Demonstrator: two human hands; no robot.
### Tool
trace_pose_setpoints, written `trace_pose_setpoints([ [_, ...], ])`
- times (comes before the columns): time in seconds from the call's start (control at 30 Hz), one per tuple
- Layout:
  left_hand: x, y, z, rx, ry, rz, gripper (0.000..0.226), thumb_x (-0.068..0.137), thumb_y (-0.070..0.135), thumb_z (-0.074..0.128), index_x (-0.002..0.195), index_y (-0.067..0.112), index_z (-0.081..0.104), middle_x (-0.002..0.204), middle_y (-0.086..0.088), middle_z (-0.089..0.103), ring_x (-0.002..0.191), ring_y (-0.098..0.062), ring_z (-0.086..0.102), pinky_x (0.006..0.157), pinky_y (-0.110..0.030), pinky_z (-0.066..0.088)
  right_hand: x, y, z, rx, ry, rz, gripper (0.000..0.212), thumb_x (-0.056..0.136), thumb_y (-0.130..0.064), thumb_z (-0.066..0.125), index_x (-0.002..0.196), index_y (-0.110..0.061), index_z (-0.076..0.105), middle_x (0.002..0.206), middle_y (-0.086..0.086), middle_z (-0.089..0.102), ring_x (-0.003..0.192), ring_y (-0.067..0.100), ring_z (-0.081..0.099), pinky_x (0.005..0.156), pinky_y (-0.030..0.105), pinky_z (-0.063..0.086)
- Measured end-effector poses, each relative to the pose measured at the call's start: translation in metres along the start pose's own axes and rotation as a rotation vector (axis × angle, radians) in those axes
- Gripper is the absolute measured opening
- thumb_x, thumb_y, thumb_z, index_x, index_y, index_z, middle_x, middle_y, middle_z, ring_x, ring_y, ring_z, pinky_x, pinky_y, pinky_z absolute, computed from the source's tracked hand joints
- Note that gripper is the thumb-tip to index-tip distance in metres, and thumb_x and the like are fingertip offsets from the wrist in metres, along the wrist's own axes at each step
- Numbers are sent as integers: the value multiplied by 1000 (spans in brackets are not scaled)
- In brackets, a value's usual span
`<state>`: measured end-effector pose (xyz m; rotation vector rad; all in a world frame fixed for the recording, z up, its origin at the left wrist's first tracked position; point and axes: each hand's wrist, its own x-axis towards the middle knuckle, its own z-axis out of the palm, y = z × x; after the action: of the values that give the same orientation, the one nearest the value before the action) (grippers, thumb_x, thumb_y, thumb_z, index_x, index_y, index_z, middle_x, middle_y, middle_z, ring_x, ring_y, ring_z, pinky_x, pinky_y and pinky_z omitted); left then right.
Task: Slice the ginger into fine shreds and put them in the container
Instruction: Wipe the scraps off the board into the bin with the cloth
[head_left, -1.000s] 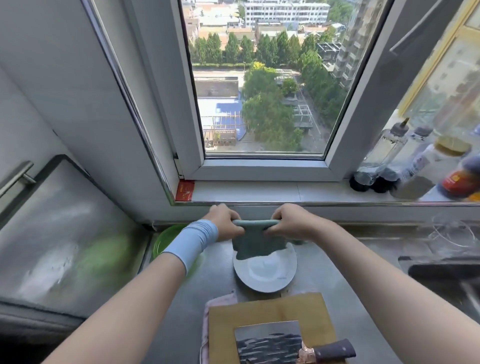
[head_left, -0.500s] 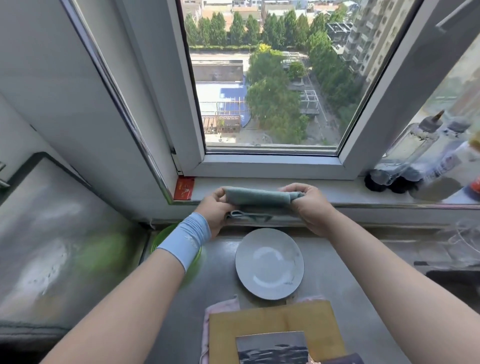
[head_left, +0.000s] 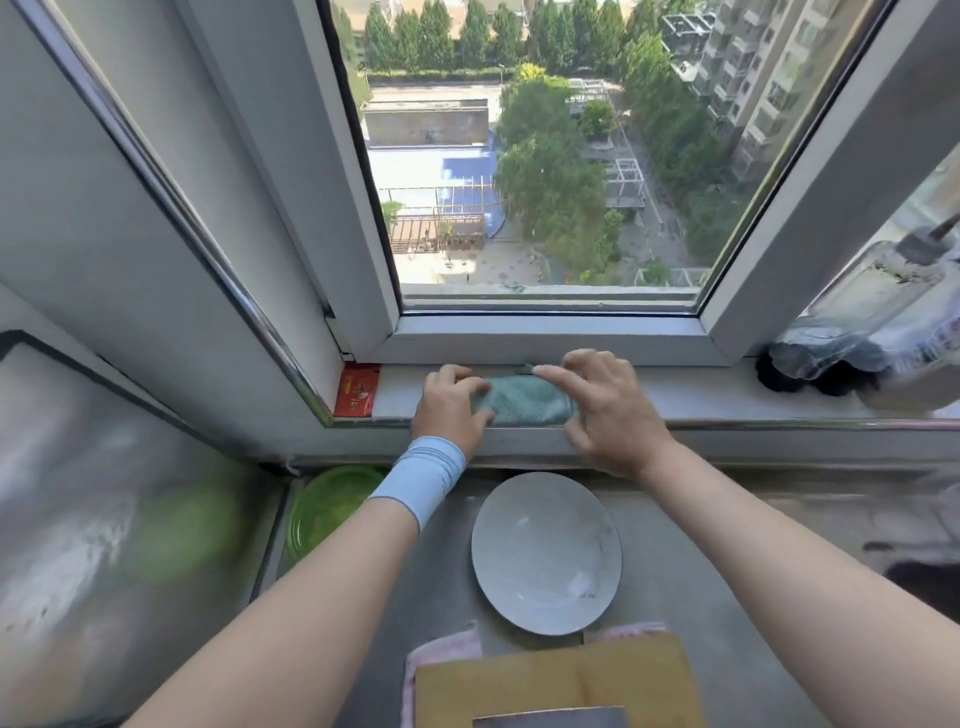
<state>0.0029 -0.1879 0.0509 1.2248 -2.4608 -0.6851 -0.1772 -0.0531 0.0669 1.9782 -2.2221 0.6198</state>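
Head view: both hands are up on the sill (head_left: 701, 395), one at each end of a folded cloth (head_left: 524, 408) whose long axis runs left to right between them. The left hand (head_left: 449, 410) has its fingers (head_left: 457, 375) bent over the cloth's left end with the thumb laid across the front, so it appears to grip that end. The right hand (head_left: 608, 415) is spread and fairly flat, forefinger stretched along the cloth's far edge and thumb at the near edge, resting on it rather than clasping it. No ginger shows anywhere, so where it lies cannot be told. The plate (head_left: 545, 553), probably the container, sits empty behind the fingers, back toward the person and lower, just under the right wrist; the left wrist passes beside its left rim. Further back again, nearest the body, lies the board (head_left: 556, 686). The right hand is therefore the nearer one to the plate. As a judgement, slicing has not started: the coming move means letting go of the cloth and drawing both hands straight back, past the plate, to the board.
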Motion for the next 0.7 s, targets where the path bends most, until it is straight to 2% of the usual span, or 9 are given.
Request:
trace_pose_setpoints([
  [0.1,4,-2,6,8,25,-30,40,85,26,77,123,22,69,125,1,57,119,-20,46,98,-34,43,2,-8,17,-200,-206,-140,53,78,-20,63,131,-29,60,133,9,57,112,30,54,91,44,41],
  [0.17,4,-2,6,-1,48,-24,42,85,29,76,126,21,68,124,-1,59,118,-22,47,99,-35,42,9,-8,19,-289,-281,-37,54,83,-8,58,133,-30,59,140,8,55,116,32,56,93,46,39],
  [0.27,-12,-15,-4,-122,143,-41,36,88,18,71,123,13,68,117,-8,60,113,-28,51,100,-36,42,16,-13,20,-375,-316,71,58,84,-6,54,137,-29,52,149,7,46,129,30,47,103,47,32],
  [0.33,-35,-37,-10,-178,233,-108,25,87,7,65,112,10,70,110,-11,60,105,-32,56,98,-39,44,9,-29,22,-391,-234,67,58,73,-4,66,128,-20,59,140,15,52,126,36,48,101,50,35],
  [0.43,-80,-81,-16,-155,279,-349,27,83,-4,59,106,7,69,112,-16,60,108,-37,53,100,-39,40,-27,-63,39,-226,-117,-53,46,70,-6,66,115,-15,66,116,13,61,102,36,57,86,46,43],
  [0.5,-110,-109,-17,-52,270,-492,35,82,-5,58,113,6,67,123,-20,56,116,-40,46,104,-42,35,-57,-90,59,-174,-260,-68,38,77,-19,66,115,-19,66,117,10,62,103,33,58,82,44,45],
  [0.57,-132,-131,-17,28,256,-612,46,84,-4,58,128,9,60,139,-18,47,124,-39,40,104,-45,36,-86,-109,77,-184,-446,93,38,86,-30,61,123,-24,64,133,11,57,118,33,53,89,45,44],
  [0.63,-142,-146,-18,35,194,-713,59,89,0,55,145,15,45,154,-14,31,133,-38,34,106,-45,37,-105,-113,84,-174,-529,294,44,90,-26,53,133,-27,57,147,13,45,130,35,42,96,46,39],
  [0.7,-145,-155,-18,-21,73,-769,68,95,3,47,156,20,24,161,-13,17,139,-36,32,110,-43,34,-119,-107,84,-216,-662,281,48,93,-32,49,141,-36,48,160,11,24,144,37,22,105,55,31],
])
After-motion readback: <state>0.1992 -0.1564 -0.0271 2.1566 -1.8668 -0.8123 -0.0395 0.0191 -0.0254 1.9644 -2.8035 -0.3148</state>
